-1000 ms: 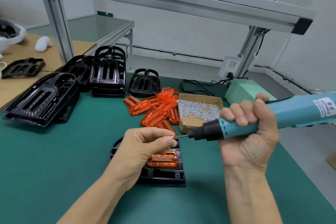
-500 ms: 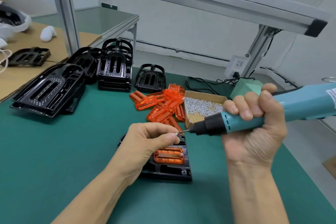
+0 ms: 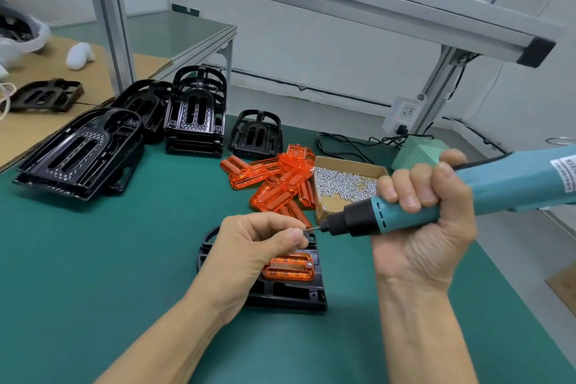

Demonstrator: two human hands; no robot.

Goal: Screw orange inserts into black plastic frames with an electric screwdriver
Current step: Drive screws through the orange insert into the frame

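Left hand (image 3: 249, 246) pinching a small screw at the bit tip. Right hand (image 3: 427, 227) wrapped tight round the driver (image 3: 436, 196), held level, bit pointing left. Below the hands: a frame (image 3: 290, 293) flat on the mat (image 3: 93, 259), an insert (image 3: 290, 268) seated in it, one screw head visible at its top right corner; other corners unclear. Judged mid-unit: next screw being loaded, more to drive. Beyond: loose inserts (image 3: 274, 184) piled beside the screw box (image 3: 346, 187); stacked frames (image 3: 193, 121) farther back left, apparently still waiting.
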